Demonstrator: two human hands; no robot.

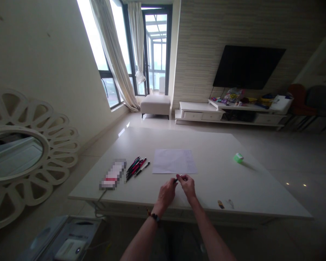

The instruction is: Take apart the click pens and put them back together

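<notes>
My left hand (167, 192) is closed around a dark pen (176, 180), just above the near part of the white table (233, 181). My right hand (188, 185) meets it from the right, its fingers pinched at the pen's other end. Most of the pen is hidden by my fingers. Right beyond my hands lies a white sheet of paper (174, 161), flat on the table. To its left rests a loose bunch of pens (136, 167) in black, red and teal, with one black-and-white pen (142, 169) a little apart.
At the table's left, a blurred-out phone (113, 175) has a cable running off the edge. A small green-and-white object (238, 157) stands on the right. A little dark-and-yellow piece (220, 204) lies near the front edge. An open box (70, 239) sits below left.
</notes>
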